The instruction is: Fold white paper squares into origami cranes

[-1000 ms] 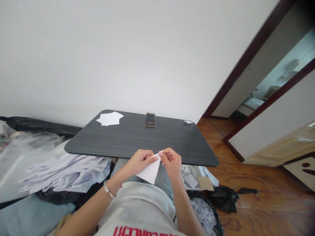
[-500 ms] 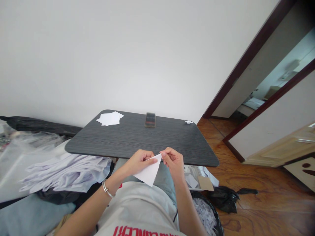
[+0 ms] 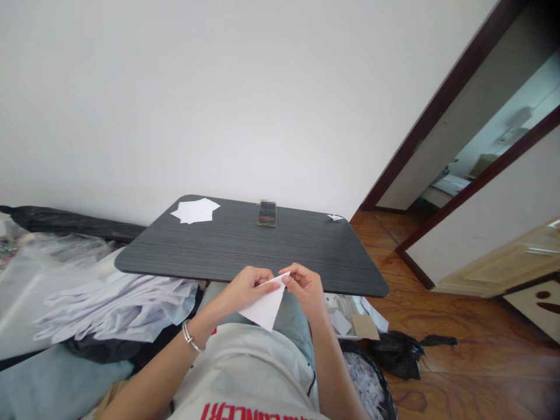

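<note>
Head view. Nearest me, just short of the near edge of the black table [image 3: 236, 248], both hands are closed in a pinch on a folded white paper triangle [image 3: 266, 307]. The left hand [image 3: 245, 287] grips its upper edge, fingers curled and thumb pressed on top. The right hand [image 3: 307, 286] nips the top corner between thumb and fingertips. I see the triangle's point hanging down, below the table's edge. Left of the table and lower lies a heap of white sheets [image 3: 118, 306]; right of it and lower, a black bag of paper scraps [image 3: 367, 376]. Along the table's far edge I see a stack of white sheets [image 3: 195, 211] at the left, a phone [image 3: 266, 213] at the middle and a small folded paper piece [image 3: 335, 217] at the right corner.
</note>
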### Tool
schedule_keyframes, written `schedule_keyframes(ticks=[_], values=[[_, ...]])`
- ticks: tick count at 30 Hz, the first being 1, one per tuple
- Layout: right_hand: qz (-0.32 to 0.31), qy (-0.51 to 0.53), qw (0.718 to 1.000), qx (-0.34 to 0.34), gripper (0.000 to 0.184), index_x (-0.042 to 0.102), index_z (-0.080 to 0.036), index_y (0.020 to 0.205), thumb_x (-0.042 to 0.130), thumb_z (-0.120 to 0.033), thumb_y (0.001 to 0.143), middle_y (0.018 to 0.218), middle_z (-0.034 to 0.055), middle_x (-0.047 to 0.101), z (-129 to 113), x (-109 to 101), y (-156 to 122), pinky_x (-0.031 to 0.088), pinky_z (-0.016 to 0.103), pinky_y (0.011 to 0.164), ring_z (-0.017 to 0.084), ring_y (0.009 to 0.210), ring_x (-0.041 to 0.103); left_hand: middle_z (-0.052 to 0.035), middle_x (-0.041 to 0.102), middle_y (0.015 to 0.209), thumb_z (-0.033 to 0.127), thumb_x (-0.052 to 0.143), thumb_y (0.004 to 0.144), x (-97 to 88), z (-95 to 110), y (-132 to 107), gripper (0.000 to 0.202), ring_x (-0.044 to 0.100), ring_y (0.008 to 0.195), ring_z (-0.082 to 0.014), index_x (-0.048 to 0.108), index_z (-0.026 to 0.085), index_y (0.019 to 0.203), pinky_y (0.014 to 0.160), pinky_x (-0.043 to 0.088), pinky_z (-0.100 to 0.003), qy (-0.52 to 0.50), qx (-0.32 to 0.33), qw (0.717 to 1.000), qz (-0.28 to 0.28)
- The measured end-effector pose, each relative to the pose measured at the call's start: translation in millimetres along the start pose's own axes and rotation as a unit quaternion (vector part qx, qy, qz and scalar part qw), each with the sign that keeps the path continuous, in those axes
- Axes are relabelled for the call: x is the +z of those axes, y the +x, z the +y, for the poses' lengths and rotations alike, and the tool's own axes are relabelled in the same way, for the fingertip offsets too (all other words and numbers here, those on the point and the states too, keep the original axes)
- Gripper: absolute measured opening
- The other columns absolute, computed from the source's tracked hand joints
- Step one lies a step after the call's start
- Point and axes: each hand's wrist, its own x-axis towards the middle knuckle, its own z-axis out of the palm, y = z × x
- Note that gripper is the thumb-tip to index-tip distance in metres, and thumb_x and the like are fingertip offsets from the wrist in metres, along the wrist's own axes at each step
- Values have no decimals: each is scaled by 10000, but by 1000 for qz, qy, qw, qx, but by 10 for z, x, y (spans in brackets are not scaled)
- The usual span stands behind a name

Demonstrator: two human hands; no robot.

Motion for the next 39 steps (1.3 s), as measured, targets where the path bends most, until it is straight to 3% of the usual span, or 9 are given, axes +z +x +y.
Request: schedule_keyframes(ticks=[2, 9, 16, 19, 23, 26, 31, 34, 39], values=[[-13, -15, 1000, 9, 182, 616, -159, 653, 644, -322, 728, 539, -38, 502, 4, 23, -3, 322, 205, 458, 79, 478, 417, 52, 407, 487, 495, 525, 758, 1, -22, 8, 397, 337, 430, -62, 500, 137, 588, 407, 191, -187, 7, 5, 1000, -1], [122, 6, 992, 21, 275, 549, -161, 621, 629, -400, 732, 423, -64, 441, 57, -31, 42, 232, 191, 373, 62, 376, 351, 42, 473, 523, 415, 602, 721, -132, -69, 12, 319, 379, 485, -67, 564, 113, 625, 461, 262, -180, -27, 11, 997, 68], [123, -9, 992, 13, 240, 603, -159, 648, 630, -386, 723, 470, -26, 526, 96, -72, 58, 298, 190, 398, 92, 432, 460, 2, 585, 639, 326, 705, 610, -270, -18, -17, 262, 499, 548, -102, 612, 113, 732, 510, 397, -202, -105, -7, 979, 177], [86, -24, 996, 12, 210, 616, -165, 633, 648, -361, 700, 515, -13, 572, 70, -105, 58, 365, 212, 463, 116, 493, 512, 9, 581, 649, 297, 717, 589, -297, -12, -30, 260, 511, 563, -102, 596, 118, 733, 531, 406, -204, -125, 13, 971, 203], [-36, -98, 994, 10, 167, 627, -162, 621, 631, -296, 720, 565, -24, 580, -25, -138, 38, 373, 230, 546, 119, 542, 498, 38, 527, 655, 266, 700, 612, -272, -2, -29, 311, 488, 557, -87, 575, 132, 863, 533, 399, -195, -126, 30, 977, 171], [-73, -159, 984, 14, 154, 624, -165, 629, 603, -261, 747, 557, -39, 547, -73, -125, 16, 325, 218, 519, 108, 529, 455, 57, 475, 638, 258, 676, 645, -240, 7, -18, 348, 462, 549, -80, 555, 136, 948, 531, 384, -189, -103, 47, 983, 143], [-111, -151, 982, 19, 170, 637, -172, 683, 576, -305, 772, 620, -17, 594, -34, -66, 6, 367, 223, 547, 131, 578, 513, 37, 493, 682, 223, 646, 668, -222, 29, -28, 381, 478, 603, -100, 556, 145, 1030, 570, 390, -205, -26, 62, 993, 95], [-118, -158, 980, 3, 179, 627, -174, 671, 564, -300, 781, 619, -12, 581, -3, -36, 9, 368, 222, 541, 130, 580, 508, 34, 499, 687, 216, 632, 680, -185, 22, -29, 409, 485, 619, -107, 540, 155, 1073, 588, 399, -213, -18, 62, 996, 68], [-58, -124, 991, -8, 214, 562, -172, 584, 602, -308, 744, 552, -37, 473, 37, 16, 15, 303, 214, 475, 95, 493, 390, 15, 572, 725, 274, 640, 689, -52, -53, 29, 436, 527, 625, -116, 479, 147, 1073, 591, 412, -219, -118, 46, 987, 103]])
